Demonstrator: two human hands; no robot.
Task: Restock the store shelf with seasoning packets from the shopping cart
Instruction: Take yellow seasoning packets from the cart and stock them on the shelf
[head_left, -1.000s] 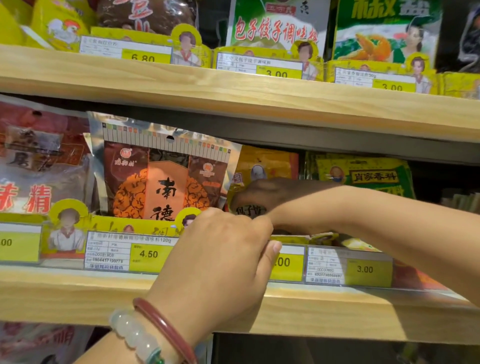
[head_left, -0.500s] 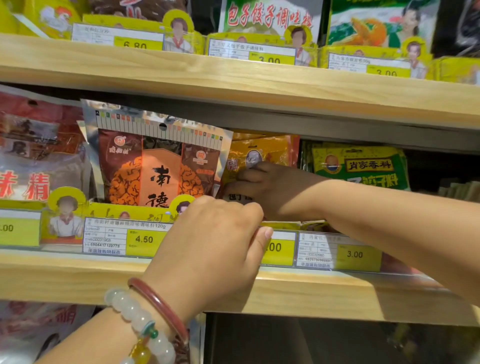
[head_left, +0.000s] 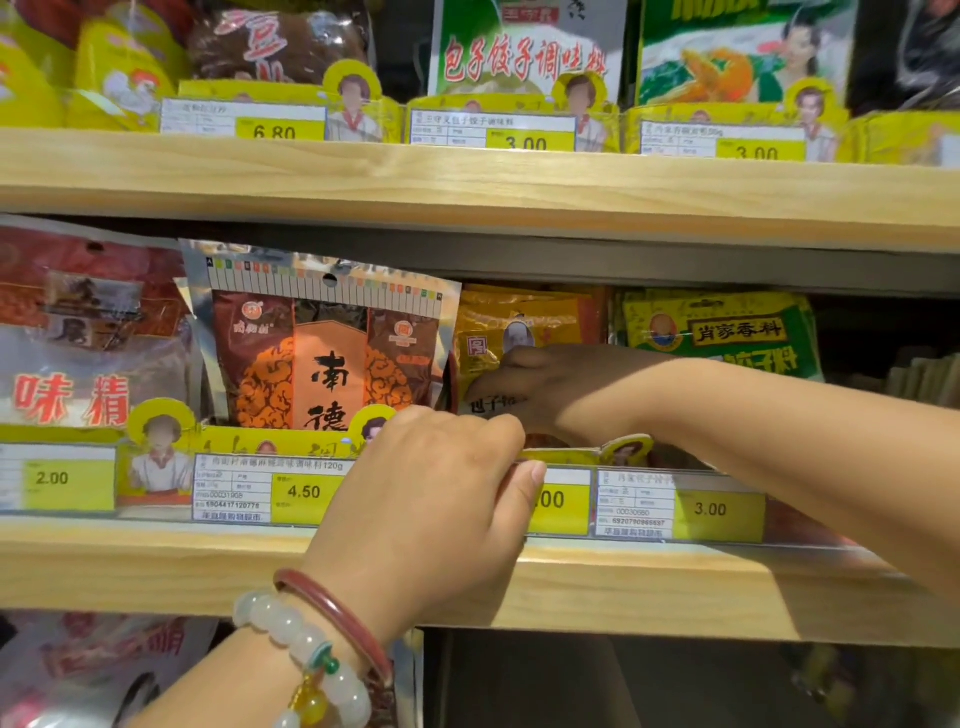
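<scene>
Two hands meet at the middle shelf (head_left: 675, 597). The left hand (head_left: 436, 499), fingers curled, pinches the yellow label strip (head_left: 576, 454) at the shelf's front edge. The right hand (head_left: 545, 384), shadowed, appears to grip the yellow seasoning packets (head_left: 519, 322) standing between a brown packet (head_left: 327, 358) and green packets (head_left: 722, 332); its fingertips are hidden. Little room remains beneath the upper shelf (head_left: 467, 182).
</scene>
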